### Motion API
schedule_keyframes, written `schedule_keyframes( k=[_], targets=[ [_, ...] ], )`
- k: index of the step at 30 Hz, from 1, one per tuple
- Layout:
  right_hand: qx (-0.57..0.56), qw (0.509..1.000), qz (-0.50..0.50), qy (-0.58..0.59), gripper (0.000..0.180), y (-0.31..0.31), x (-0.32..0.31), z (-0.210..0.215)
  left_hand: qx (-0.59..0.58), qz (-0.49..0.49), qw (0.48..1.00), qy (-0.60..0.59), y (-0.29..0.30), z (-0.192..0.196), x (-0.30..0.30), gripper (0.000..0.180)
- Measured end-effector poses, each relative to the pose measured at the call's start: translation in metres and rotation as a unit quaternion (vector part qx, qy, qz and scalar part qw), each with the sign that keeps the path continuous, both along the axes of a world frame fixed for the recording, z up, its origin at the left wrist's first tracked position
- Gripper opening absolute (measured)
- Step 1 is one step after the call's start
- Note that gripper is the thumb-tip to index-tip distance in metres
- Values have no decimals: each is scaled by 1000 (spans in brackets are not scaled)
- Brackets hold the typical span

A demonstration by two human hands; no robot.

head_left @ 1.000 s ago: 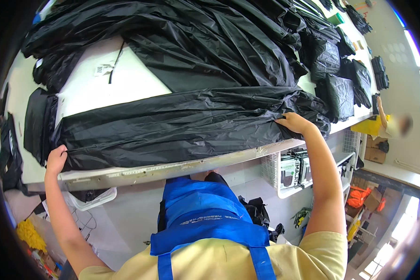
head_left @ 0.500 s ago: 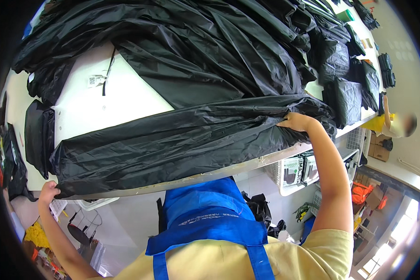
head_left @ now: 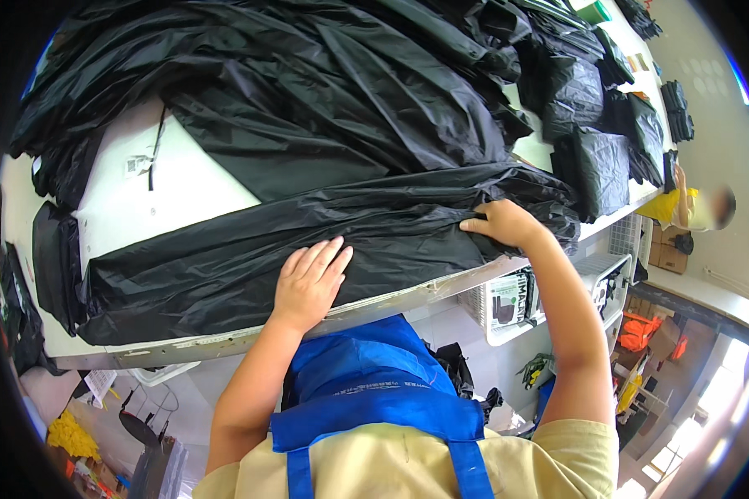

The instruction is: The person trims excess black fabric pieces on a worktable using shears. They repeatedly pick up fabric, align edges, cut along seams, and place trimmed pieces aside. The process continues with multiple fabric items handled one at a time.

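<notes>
A long strip of thin, shiny black fabric (head_left: 200, 279) lies folded along the near edge of the white table (head_left: 129, 212). My left hand (head_left: 310, 279) rests flat on the strip near its middle, fingers stretched out. Toward the strip's right end, my right hand (head_left: 508, 224) has thumb and forefinger closed on bunched fabric; its other fingers are partly hidden. Beyond the strip spreads a large, wrinkled heap of the same black material (head_left: 333, 91), which runs to the far side of the table.
Folded black bundles (head_left: 599, 170) stand at the right, and another stack (head_left: 57, 262) at the left. A white label (head_left: 138, 165) with a black cord lies on the table. Below the edge is a white wire basket (head_left: 508, 309). Another person (head_left: 695, 208) is at the far right.
My left hand has left the strip's left corner and moved right to its middle, now flat. My right hand remains near the right end. The whole view has shifted slightly.
</notes>
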State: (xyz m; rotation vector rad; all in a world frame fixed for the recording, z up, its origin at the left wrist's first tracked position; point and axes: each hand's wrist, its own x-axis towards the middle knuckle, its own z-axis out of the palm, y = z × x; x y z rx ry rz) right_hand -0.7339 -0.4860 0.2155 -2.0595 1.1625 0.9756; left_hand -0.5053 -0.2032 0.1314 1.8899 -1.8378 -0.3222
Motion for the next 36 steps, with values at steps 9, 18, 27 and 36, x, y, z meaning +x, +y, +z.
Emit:
schedule_keyframes(
  k=[9,18,27,36],
  targets=[
    [-449,859,55,-239,56,32,-191,-4,134,-26,989,-56,-1,3,-1,51],
    [-77,935,-248,-242,33,-46,-246,6,120,-82,985,-90,11,6,12,49],
    [73,699,-646,-297,31,-23,-242,-12,96,145,982,-75,-24,27,-88,55],
    [-5,552,-644,-530,32,17,-232,111,153,104,983,-9,-20,5,-100,50]
  ],
)
